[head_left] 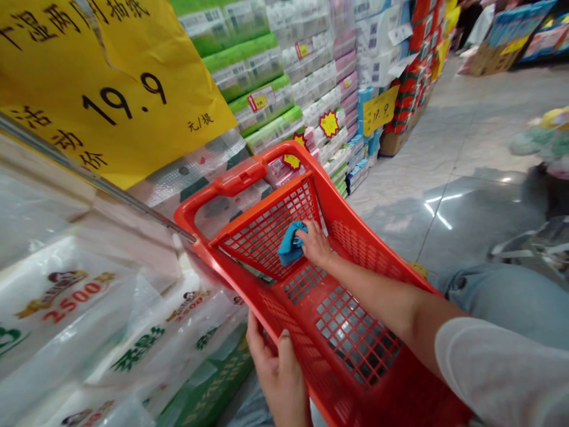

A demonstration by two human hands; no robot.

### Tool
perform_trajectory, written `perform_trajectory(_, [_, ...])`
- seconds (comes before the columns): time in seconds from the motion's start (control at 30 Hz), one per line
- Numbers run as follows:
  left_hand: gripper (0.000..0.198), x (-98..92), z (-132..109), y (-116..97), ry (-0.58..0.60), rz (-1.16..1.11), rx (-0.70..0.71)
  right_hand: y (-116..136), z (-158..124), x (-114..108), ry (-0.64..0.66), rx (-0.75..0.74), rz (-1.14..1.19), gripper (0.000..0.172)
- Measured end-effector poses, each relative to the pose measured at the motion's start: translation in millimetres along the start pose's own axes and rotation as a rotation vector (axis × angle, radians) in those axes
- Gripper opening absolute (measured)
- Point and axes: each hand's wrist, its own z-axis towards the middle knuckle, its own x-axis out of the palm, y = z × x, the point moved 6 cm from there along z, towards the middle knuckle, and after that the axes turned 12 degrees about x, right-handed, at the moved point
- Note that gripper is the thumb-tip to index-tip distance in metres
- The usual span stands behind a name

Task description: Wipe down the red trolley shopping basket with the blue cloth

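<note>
A red plastic shopping basket (355, 222) with grid walls and a loop handle (240, 178) fills the middle of the view. Inside it, my right hand (315, 242) grips a crumpled blue cloth (291, 244) against the gridded end panel (267, 228). My left hand (280, 367) is closed around the basket's near side rim, thumb on the inner side and fingers outside. The basket's floor shows its grid, with nothing lying on it but shadow.
Stacked packs of tissue (267, 77) stand behind the basket. A yellow price sign (124, 89) hangs at upper left, above white plastic-wrapped packs (89, 308). Grey tiled floor (466, 142) lies to the right, where a person's clothed leg (511, 302) shows.
</note>
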Motion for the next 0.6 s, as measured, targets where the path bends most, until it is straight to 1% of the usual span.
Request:
perform_trajectory(0.07, [0.067, -0.3, 0, 0, 0.004, 0.005, 0.018, -8, -6, 1, 0.062, -0.014, -0.023, 0.037])
perform_trajectory(0.1, [0.067, -0.9, 0, 0, 0.003, 0.009, 0.031, -9, -5, 0, 0.107, -0.029, -0.034, 0.035])
perform_trajectory(0.17, [0.069, -2.1, -1, 0, -0.001, 0.016, 0.052, -7, 5, 3, 0.246, -0.072, -0.063, 0.03])
perform_trajectory(0.27, [0.07, -2.9, -1, 1, -0.004, 0.015, 0.055, -6, 20, 15, 0.487, -0.084, -0.152, 0.01])
perform_trajectory(0.3, [0.069, -2.6, -2, 1, -0.002, 0.009, 0.052, -9, 21, 21, 0.545, -0.068, -0.188, 0.011])
perform_trajectory(0.33, [0.069, -1.9, -2, 1, 0.003, 0.001, 0.051, -12, 19, 26, 0.588, -0.051, -0.222, 0.018])
perform_trajectory(0.37, [0.069, -1.2, -2, 1, 0.008, -0.008, 0.053, -16, 14, 32, 0.615, -0.038, -0.249, 0.024])
perform_trajectory(0.43, [0.068, 0.1, -2, 0, 0.015, -0.019, 0.068, -24, 0, 40, 0.623, -0.027, -0.278, 0.032])
perform_trajectory(0.6, [0.067, 0.4, -2, 0, 0.022, -0.004, 0.09, -39, -41, 51, 0.52, 0.008, -0.318, 0.046])
